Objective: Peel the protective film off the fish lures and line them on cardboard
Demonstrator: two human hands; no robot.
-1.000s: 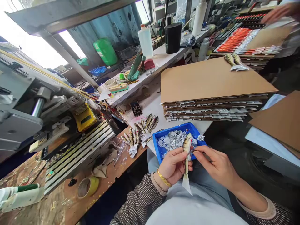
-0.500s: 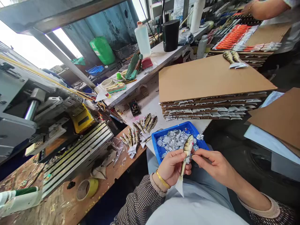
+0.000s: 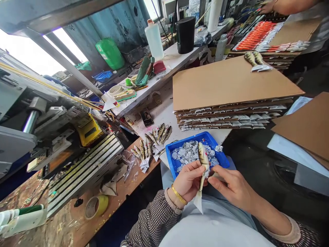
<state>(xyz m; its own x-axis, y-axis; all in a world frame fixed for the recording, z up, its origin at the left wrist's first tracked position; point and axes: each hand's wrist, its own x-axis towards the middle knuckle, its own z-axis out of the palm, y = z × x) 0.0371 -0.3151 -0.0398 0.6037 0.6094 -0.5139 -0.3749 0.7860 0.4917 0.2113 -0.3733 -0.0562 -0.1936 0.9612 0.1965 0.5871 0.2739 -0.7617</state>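
My left hand (image 3: 191,180) is closed around a fish-shaped lure (image 3: 203,156) with dark stripes, a pale belly and a red mark. The lure stands nearly upright, its white tail piece (image 3: 198,202) pointing down. Silver foil (image 3: 206,171) lies against the lure's middle, beside my left thumb. At the lure's right side is my right hand (image 3: 235,187), thumb and forefinger apart, the fingertips close to the foil; whether they touch it I cannot tell. Just beyond both hands, a blue tray (image 3: 169,154) holds many crumpled silver foil pieces (image 3: 189,152).
Several striped lures (image 3: 144,151) lie in bunches on the bench to the left. A tall stack of cardboard sheets (image 3: 231,85) with white tails between layers stands ahead right, two lures (image 3: 254,60) on top. A machine (image 3: 33,116) and tape roll (image 3: 96,207) are left. Another person's arm (image 3: 290,7) shows far right.
My right thumb and forefinger have parted from their pinch at the foil. The lure in my left hand has shifted slightly left and stands more upright.
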